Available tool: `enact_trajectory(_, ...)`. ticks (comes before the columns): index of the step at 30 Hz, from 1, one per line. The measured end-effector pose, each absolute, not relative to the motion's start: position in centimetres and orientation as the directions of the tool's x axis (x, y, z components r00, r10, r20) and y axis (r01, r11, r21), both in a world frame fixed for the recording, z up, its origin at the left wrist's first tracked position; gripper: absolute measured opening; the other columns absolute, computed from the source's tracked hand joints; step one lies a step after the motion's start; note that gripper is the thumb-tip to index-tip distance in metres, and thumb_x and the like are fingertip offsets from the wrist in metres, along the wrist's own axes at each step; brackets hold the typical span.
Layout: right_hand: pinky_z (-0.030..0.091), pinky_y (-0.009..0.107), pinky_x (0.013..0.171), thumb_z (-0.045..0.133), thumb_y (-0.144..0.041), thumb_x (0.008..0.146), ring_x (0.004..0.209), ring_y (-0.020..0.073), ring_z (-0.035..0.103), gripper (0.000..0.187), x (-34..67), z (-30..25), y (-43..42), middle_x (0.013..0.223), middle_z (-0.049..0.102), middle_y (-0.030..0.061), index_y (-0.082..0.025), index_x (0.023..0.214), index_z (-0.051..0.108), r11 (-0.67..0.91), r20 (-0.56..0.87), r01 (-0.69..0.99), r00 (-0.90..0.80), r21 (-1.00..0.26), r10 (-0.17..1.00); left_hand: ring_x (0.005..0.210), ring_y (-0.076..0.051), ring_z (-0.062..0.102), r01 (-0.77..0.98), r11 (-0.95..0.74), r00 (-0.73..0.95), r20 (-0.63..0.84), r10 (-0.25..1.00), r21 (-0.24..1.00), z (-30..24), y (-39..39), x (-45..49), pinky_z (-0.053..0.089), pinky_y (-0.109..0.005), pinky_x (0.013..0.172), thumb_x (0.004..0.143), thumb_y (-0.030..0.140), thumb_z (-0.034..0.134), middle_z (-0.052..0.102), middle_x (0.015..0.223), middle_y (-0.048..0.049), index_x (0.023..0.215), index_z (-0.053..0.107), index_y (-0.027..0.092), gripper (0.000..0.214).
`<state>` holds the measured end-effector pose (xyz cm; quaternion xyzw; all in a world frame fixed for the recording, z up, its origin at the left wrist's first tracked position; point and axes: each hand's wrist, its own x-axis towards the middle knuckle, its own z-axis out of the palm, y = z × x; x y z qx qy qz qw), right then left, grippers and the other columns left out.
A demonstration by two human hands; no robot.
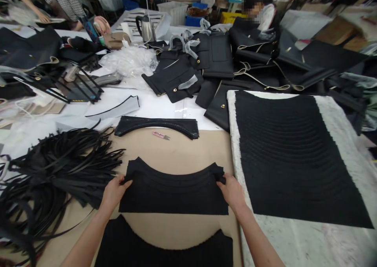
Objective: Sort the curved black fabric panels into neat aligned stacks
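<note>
Between my hands lies a black curved-edge panel (173, 194), its concave edge facing away from me. My left hand (113, 190) pinches its left side near the upper corner, thumb on top. On the opposite side my right hand (232, 190) grips the right corner the same way. Closer to me is another black panel (165, 255) with a concave upper edge, partly cut off by the frame. Beyond the held piece sit a stack of narrow curved black strips (157, 126) and pink-handled thread snips (161, 135).
A heap of thin black straps (73, 164) spreads on the left. On the right, overlapping black pieces (294, 157) lie on a pale board (282, 235). Black bag parts (215, 54), a plastic bag heap (129, 60) and a kettle (145, 29) stand farther back; people are behind.
</note>
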<state>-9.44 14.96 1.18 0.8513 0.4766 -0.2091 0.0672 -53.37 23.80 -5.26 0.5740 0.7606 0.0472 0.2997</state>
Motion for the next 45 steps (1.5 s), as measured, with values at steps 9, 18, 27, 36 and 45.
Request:
enact_trajectory(9,0.048,0.037,0.080,0.044,-0.027,0.091,0.094,0.0299,0.067,0.035,-9.6,0.7,15.3,0.098,0.071,0.0140,-0.016,0.122,0.055,-0.583,-0.468,0.811,0.495,-0.053,0.732,0.061,-0.019,0.056,0.861,0.326,-0.144,-0.427,0.892,0.390,-6.3,24.3,-54.2,0.037,-0.027,0.058,0.073,0.043,0.056,0.052,0.060,0.0017,0.065,0.045,0.023,0.024)
enact_trajectory(18,0.049,0.040,0.080,0.036,-0.038,0.090,0.092,0.0311,0.068,0.044,-8.3,-1.3,14.0,0.103,0.070,0.0149,-0.016,0.126,0.050,-0.555,-0.471,0.827,0.457,-0.088,0.755,0.074,-0.019,0.061,0.883,0.333,-0.177,-0.424,0.888,0.330,-3.6,24.1,-52.3,0.039,-0.026,0.063,0.080,0.031,0.057,0.065,0.078,-0.0040,0.077,0.056,0.020,0.012)
enact_trajectory(27,0.049,0.043,0.076,0.029,-0.055,0.079,0.085,0.0360,0.067,0.061,-7.0,-4.1,13.7,0.097,0.068,0.0171,-0.017,0.123,0.049,-0.562,-0.507,0.810,0.419,-0.166,0.753,0.085,-0.021,0.064,0.895,0.342,-0.197,-0.432,0.880,0.287,-3.6,24.6,-52.3,0.041,-0.027,0.069,0.081,0.025,0.057,0.070,0.086,-0.0076,0.087,0.064,0.017,0.012)
enact_trajectory(36,0.049,0.044,0.072,0.030,-0.059,0.076,0.075,0.0370,0.065,0.060,-7.9,-3.6,13.5,0.085,0.067,0.0154,-0.019,0.116,0.049,-0.591,-0.452,0.775,0.456,-0.222,0.767,0.096,-0.023,0.063,0.927,0.300,-0.188,-0.413,0.891,0.224,-3.9,24.2,-52.5,0.044,-0.030,0.079,0.087,0.028,0.053,0.068,0.097,-0.0120,0.101,0.062,0.016,0.021)
enact_trajectory(45,0.049,0.042,0.071,0.034,-0.060,0.076,0.075,0.0343,0.064,0.054,-7.7,-3.9,13.1,0.089,0.064,0.0130,-0.023,0.114,0.046,-0.619,-0.446,0.741,0.475,-0.263,0.758,0.095,-0.025,0.064,0.970,0.187,-0.120,-0.368,0.922,0.152,-2.7,24.0,-51.4,0.044,-0.034,0.082,0.090,0.024,0.048,0.066,0.094,-0.0126,0.106,0.058,0.018,0.020)
